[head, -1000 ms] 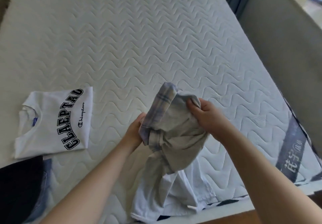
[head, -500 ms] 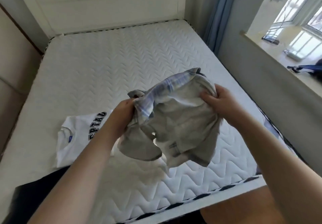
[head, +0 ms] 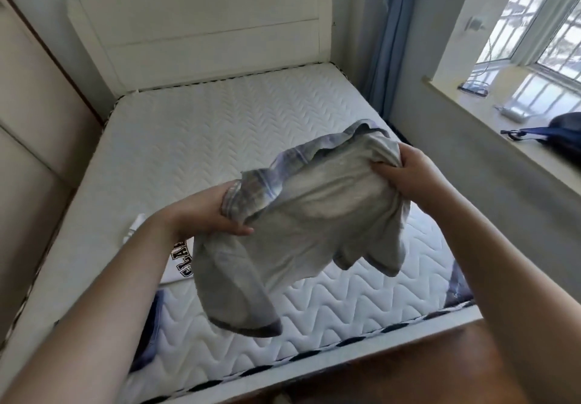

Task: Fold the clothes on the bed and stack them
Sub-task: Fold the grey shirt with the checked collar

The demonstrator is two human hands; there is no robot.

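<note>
A crumpled grey garment (head: pixel 301 234) with a plaid edge hangs in the air above the near part of the bed's white quilted mattress (head: pixel 220 139). My left hand (head: pixel 217 211) grips its left plaid edge. At the upper right corner of the cloth my right hand (head: pixel 405 177) pinches a bunch of fabric. A folded white T-shirt with dark lettering (head: pixel 180 262) lies on the mattress, mostly hidden behind my left forearm and the grey cloth. Dark blue clothing (head: pixel 154 318) shows at the bed's near left, partly hidden by my arm.
A cream headboard (head: pixel 201 32) stands at the far end and a padded wall panel (head: pixel 28 139) runs along the left. To the right is a blue curtain (head: pixel 386 42), and a window sill (head: pixel 490 120) bearing a dark bag (head: pixel 562 127). Brown floor lies below the bed's foot.
Both hands have lifted the grey garment and pulled it apart, so it hangs wider between them. The view has tilted up, bringing the headboard and window into sight.
</note>
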